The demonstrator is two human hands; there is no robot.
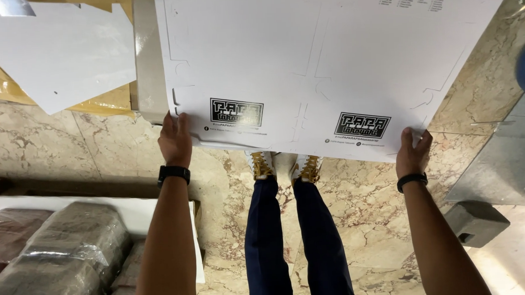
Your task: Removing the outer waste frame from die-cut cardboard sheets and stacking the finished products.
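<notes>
In the head view, a large white die-cut card sheet (329,64) was lifted off nothing yet: it lay flat just ahead of both hands, over a stack. The left hand (175,139) and right hand (413,153) were each closed on its near edge, thumbs beneath, wristbands showing.

Two hands, left hand (175,139) and right hand (413,153), on one white die-cut sheet (329,58); two wristbands (173,173); two shoes (262,165); several wrapped bundles (63,259).
</notes>
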